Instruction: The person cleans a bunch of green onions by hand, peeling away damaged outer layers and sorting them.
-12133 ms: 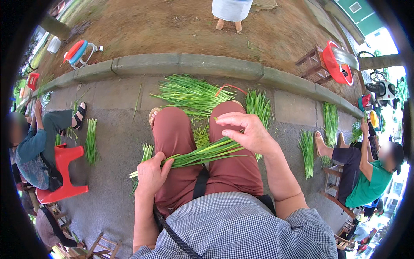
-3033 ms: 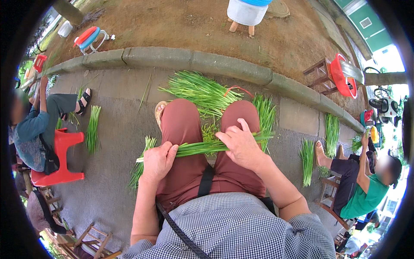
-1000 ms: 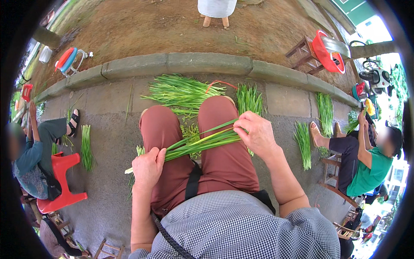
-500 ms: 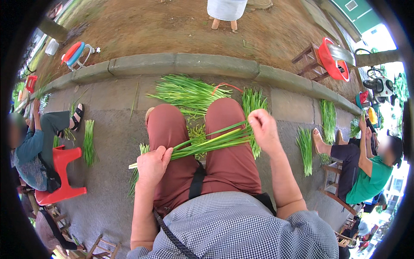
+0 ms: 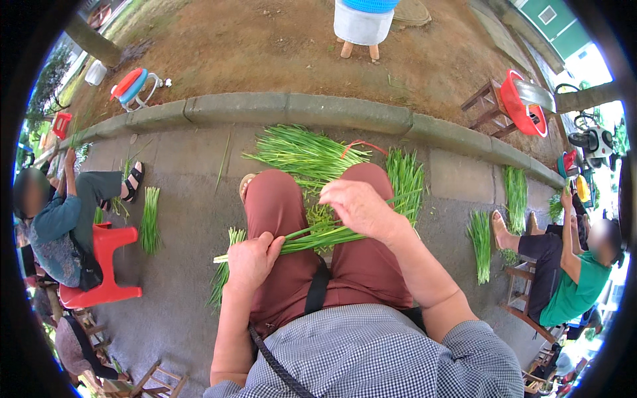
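My left hand (image 5: 250, 259) is closed around the pale lower ends of a small bunch of garlic chives (image 5: 321, 236). White stem ends stick out to the left of the fist, and the green leaves lie to the right across my knees. Just above the bunch is my right hand (image 5: 361, 207), its fingers bent and drawn together; whatever they pinch is hidden. Between my feet and the curb lies a big loose pile of chives (image 5: 298, 151), with a red tie (image 5: 367, 144) on it. Another sheaf (image 5: 406, 179) rests beside my right knee, and a tidy bunch (image 5: 223, 278) is beside my left leg.
A stone curb (image 5: 318, 109) runs across in front. To the left a person sits on a red plastic chair (image 5: 109, 262); to the right another, in a green shirt (image 5: 576, 292), sits on a wooden chair. Chive bunches (image 5: 480, 245) lie near them. A red basin (image 5: 521, 103) stands on a stool.
My right hand has moved left and inward over the bunch, from beyond its leafy end. The left hand keeps its hold. The whole view has shifted slightly.
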